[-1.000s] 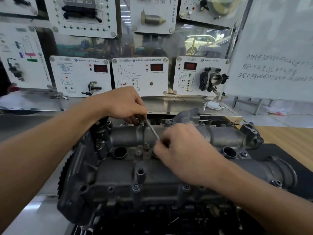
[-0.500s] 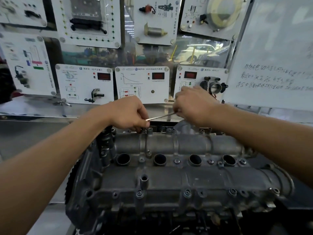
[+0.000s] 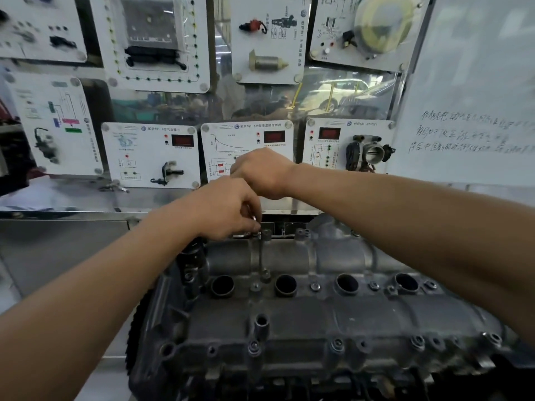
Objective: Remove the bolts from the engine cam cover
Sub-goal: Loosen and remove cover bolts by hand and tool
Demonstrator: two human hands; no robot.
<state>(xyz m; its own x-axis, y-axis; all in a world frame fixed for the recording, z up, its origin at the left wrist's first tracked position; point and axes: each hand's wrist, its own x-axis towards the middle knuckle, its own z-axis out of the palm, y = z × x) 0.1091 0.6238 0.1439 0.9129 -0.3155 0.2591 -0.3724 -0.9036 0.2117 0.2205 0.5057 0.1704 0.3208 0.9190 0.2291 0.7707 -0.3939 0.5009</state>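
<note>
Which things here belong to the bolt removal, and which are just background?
Job: cam cover, its bolts, left hand pinching a metal tool at the far edge, right hand.
Lying about: sensor panels, throttle body, whiteboard.

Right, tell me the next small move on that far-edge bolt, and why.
Probably turn the slim silver tool to loosen it: the left hand pinches it at the grey metal cam cover's far edge, the right hand curled just above; near-edge bolts sit in place.
</note>
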